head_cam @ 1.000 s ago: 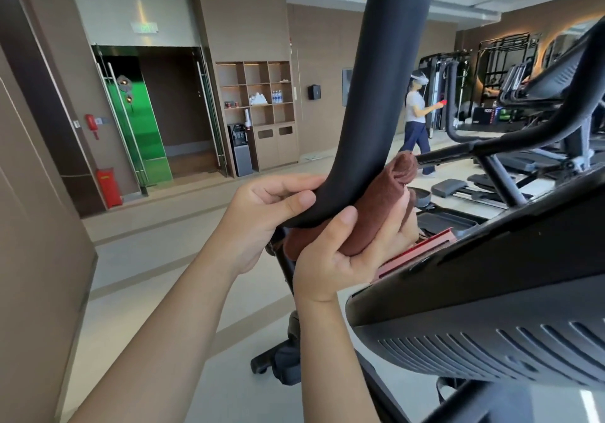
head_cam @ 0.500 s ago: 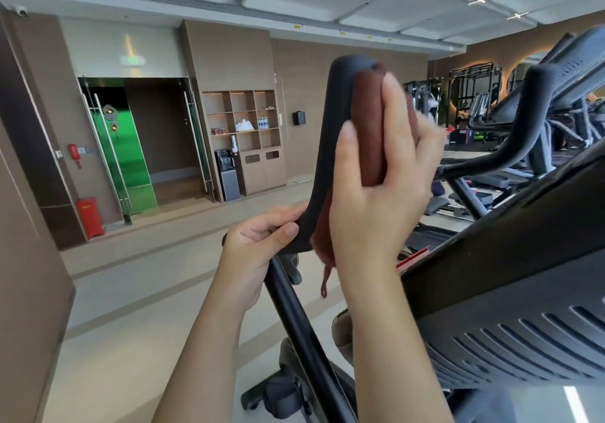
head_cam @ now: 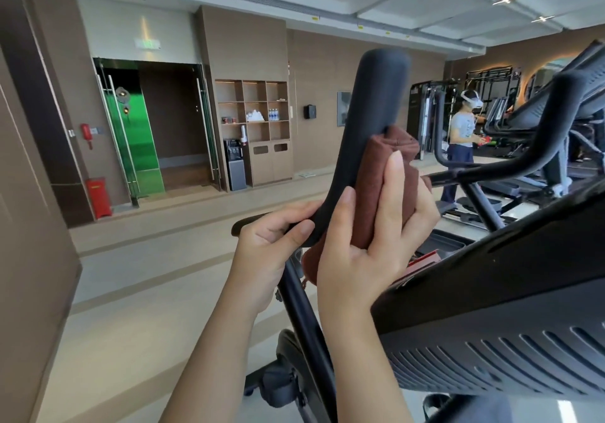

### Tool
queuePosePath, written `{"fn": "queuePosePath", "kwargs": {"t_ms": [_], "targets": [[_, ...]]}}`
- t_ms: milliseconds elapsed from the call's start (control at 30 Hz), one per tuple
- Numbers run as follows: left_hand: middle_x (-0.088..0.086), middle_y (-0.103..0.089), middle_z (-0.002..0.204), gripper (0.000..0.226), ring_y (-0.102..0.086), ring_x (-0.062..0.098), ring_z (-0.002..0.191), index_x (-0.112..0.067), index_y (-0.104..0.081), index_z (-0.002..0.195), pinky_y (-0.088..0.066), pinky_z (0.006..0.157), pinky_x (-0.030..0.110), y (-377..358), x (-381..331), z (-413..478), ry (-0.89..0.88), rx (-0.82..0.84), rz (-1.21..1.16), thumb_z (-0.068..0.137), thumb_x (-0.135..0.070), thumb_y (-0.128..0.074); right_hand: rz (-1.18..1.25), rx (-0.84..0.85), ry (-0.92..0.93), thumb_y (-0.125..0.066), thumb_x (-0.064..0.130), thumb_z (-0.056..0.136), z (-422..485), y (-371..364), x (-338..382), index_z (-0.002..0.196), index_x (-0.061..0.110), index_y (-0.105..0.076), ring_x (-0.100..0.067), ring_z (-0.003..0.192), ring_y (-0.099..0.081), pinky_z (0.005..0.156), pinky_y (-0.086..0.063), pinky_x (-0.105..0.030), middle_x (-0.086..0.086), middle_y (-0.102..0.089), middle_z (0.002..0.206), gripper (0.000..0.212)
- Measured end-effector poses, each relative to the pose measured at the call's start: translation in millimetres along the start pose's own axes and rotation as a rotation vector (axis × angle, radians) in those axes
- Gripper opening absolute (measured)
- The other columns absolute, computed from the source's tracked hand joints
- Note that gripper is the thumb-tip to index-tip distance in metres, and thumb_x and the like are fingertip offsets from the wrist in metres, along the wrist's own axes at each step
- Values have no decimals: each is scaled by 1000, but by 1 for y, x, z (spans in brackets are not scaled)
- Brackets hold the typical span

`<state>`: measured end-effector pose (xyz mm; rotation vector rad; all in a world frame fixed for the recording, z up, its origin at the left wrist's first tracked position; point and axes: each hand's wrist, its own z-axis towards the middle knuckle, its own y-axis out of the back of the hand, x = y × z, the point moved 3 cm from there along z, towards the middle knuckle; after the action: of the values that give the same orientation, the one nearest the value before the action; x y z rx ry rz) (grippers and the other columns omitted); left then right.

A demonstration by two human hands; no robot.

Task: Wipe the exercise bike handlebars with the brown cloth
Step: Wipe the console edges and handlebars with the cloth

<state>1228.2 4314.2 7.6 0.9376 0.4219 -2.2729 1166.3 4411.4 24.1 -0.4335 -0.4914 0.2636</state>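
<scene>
A thick black handlebar (head_cam: 375, 101) rises upright in the middle of the head view, its rounded top bare. My right hand (head_cam: 370, 245) presses the folded brown cloth (head_cam: 376, 186) around the bar's right side, about halfway up, fingers spread over it. A loose end of the cloth hangs below the hand. My left hand (head_cam: 271, 242) pinches the bar's lower bend between thumb and fingers. The bar's black stem runs down between my forearms.
The bike's black console housing (head_cam: 510, 308) fills the lower right. A second handlebar (head_cam: 556, 121) curves up at right. A person (head_cam: 461, 134) stands among gym machines behind. Shelving, a water dispenser and a glass door line the far wall.
My right hand slid the cloth from the bar's base up to its top, then back down to mid-height, leaving the tip bare. The left hand stayed at the bend.
</scene>
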Motion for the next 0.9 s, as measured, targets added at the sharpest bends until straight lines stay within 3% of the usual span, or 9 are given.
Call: {"fn": "queuePosePath", "kwargs": {"t_ms": [100,233,367,467,533,633,733,800,900], "targets": [[-16,-69,107,27,-61,6,106,-35,-70,101,-47,82,13,-1,-1,-4,1,-10,49,75,-27,-63,6,-22,0,-56,16,88,-16,1,-5,125,9,-45,-27,119,-41,103,-33,-22,-26,-45,116,38],[-19,-64,117,33,-53,6,117,-33,-65,110,-42,91,13,0,-2,-13,-10,-5,149,83,-15,-57,-4,-22,-46,-59,11,84,-35,4,-9,124,10,-43,-28,118,-43,100,-39,-48,-18,-39,119,43],[-15,-62,122,29,-49,6,122,-28,-65,112,-39,95,13,17,-2,-38,31,-37,219,87,-19,-52,-17,51,-103,-58,16,85,-56,18,-7,127,15,-42,-27,119,-44,103,-38,-42,-16,-42,119,45],[-20,-63,119,29,-49,-1,118,-38,-64,111,-39,92,10,37,2,-64,130,-135,318,86,-27,-55,-12,173,-143,-59,18,84,-76,32,-6,127,19,-44,-24,117,-46,96,-41,-49,-14,-46,118,45],[-21,-63,117,30,-50,-2,117,-39,-65,109,-40,97,17,51,3,-79,174,-225,393,82,-30,-55,25,273,-156,-59,17,82,-92,36,-5,125,20,-46,-18,117,-46,98,-42,-46,-9,-46,119,45],[-20,-63,116,30,-50,-4,115,-37,-65,109,-36,97,11,70,-1,-96,198,-334,584,81,-33,-55,90,430,-201,-60,20,81,-116,30,0,124,24,-48,-11,122,-43,100,-38,-23,-4,-45,121,45],[-23,-57,118,30,-47,-5,116,-36,-60,111,-35,93,5,89,-6,-112,189,-401,837,82,-33,-52,128,513,-228,-61,20,80,-136,16,5,122,24,-50,-13,121,-44,99,-42,-31,-2,-46,120,44],[-29,-51,117,31,-43,-8,117,-33,-60,113,-43,93,19,102,-5,-123,187,-437,957,83,-32,-52,155,571,-243,-61,21,81,-148,4,7,122,23,-50,-16,121,-45,98,-43,-37,-4,-48,120,43],[-32,-45,117,28,-38,-10,118,-21,-62,115,-42,95,36,127,-2,-137,198,-469,1134,89,-29,-54,195,697,-268,-60,22,80,-170,-19,11,122,25,-51,-23,116,-49,96,-41,-23,-1,-48,120,43]]}}
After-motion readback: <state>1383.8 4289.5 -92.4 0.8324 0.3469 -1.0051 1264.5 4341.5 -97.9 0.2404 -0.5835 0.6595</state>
